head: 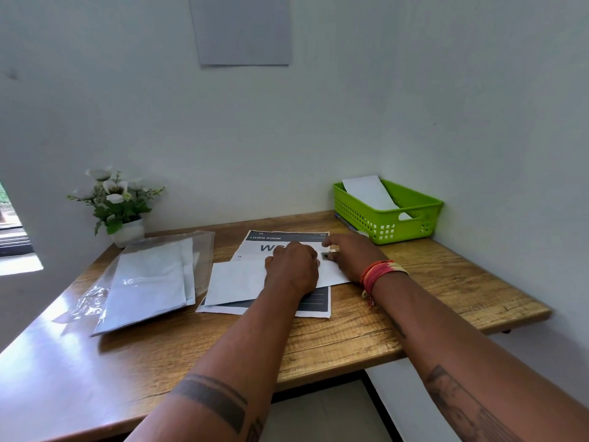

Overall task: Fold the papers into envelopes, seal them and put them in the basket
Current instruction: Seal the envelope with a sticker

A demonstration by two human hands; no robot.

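A printed sheet (280, 239) with a dark header lies in the middle of the wooden table (414, 282). A white folded paper (236, 282) lies across it. My left hand (291, 269) presses down on the folded paper with curled fingers. My right hand (353, 255) rests on the paper's right end, fingers flat and pinching at its edge. The green basket (387, 224) stands at the back right with one white envelope (369, 191) leaning inside it.
A clear plastic sleeve holding white envelopes (149, 279) lies left of the sheet. A potted white flower (116, 202) stands at the back left by the wall. The table's right edge ends just past the basket.
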